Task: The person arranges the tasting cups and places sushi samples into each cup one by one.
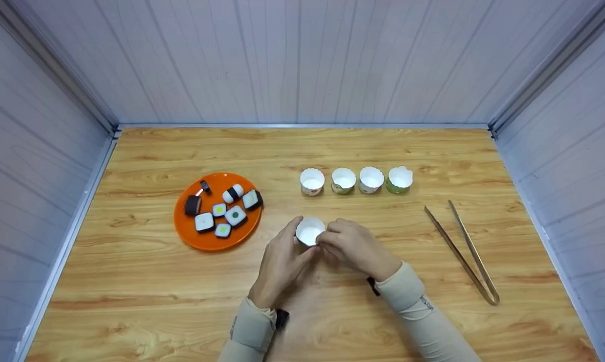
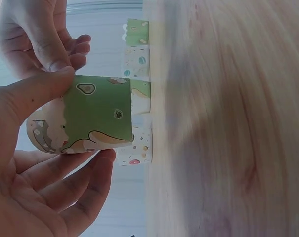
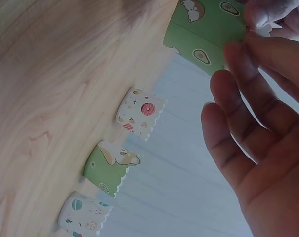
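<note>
A green paper baking cup (image 2: 100, 108) printed with avocados and a cartoon animal is held between both hands, its white inside (image 1: 310, 232) facing up in the head view. My left hand (image 1: 278, 264) grips it from the left, thumb and fingers on opposite sides of the wall. With thumb and forefinger, my right hand (image 1: 355, 247) pinches the scalloped rim at the near right. The remaining right fingers (image 3: 221, 133) are loosely bent beside the cup. In the left wrist view the cup's base stands off the wooden surface.
Behind the hands stand more paper cups in a row: a white patterned one (image 1: 312, 190), a green one (image 1: 342, 189), another white one (image 1: 370, 189) and a green one (image 1: 398, 188). An orange plate (image 1: 201, 243) with several toy sushi pieces lies left, metal tongs (image 1: 458, 254) right. Panels wall the table.
</note>
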`<act>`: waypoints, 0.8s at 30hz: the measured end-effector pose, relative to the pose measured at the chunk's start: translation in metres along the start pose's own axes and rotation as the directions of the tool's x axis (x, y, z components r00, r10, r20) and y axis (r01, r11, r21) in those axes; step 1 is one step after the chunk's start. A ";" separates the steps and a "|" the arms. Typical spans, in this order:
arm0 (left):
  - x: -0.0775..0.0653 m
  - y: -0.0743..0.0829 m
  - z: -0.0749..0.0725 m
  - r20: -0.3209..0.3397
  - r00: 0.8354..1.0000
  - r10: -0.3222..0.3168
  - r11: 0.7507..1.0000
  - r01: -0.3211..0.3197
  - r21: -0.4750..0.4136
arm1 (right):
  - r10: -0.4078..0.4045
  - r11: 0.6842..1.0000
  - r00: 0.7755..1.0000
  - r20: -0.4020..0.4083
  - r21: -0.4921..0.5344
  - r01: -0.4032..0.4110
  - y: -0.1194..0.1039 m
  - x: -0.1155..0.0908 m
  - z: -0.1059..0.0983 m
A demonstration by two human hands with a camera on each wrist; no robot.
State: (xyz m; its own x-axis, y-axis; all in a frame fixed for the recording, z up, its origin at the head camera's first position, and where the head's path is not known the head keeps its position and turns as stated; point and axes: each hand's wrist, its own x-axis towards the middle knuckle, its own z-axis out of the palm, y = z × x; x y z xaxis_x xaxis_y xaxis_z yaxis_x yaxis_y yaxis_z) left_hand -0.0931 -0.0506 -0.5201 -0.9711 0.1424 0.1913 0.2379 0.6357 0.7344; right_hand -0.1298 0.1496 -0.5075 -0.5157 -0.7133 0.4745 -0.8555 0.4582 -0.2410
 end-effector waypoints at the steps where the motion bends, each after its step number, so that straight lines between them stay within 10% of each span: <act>1: 0.000 0.000 0.000 0.001 1.000 0.000 1.000 0.000 0.002 | 0.001 1.000 1.000 -0.005 0.003 -0.001 0.000 0.000 0.000; 18: -0.001 -0.006 0.001 -0.033 0.999 0.007 0.999 -0.008 -0.032 | 0.044 0.996 0.990 -0.133 0.082 -0.033 -0.001 0.003 -0.020; 24: -0.005 -0.008 -0.006 -0.017 0.999 -0.040 0.999 0.040 -0.027 | 0.153 0.988 0.976 -0.157 -0.008 -0.156 0.012 0.003 -0.029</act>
State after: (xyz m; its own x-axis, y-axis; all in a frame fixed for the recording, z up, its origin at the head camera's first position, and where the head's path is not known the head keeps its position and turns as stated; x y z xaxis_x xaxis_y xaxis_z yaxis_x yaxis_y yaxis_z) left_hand -0.0895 -0.0610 -0.5225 -0.9795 0.1042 0.1726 0.1997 0.6204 0.7584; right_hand -0.1399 0.1682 -0.4846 -0.6269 -0.5425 0.5592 -0.7641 0.5683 -0.3053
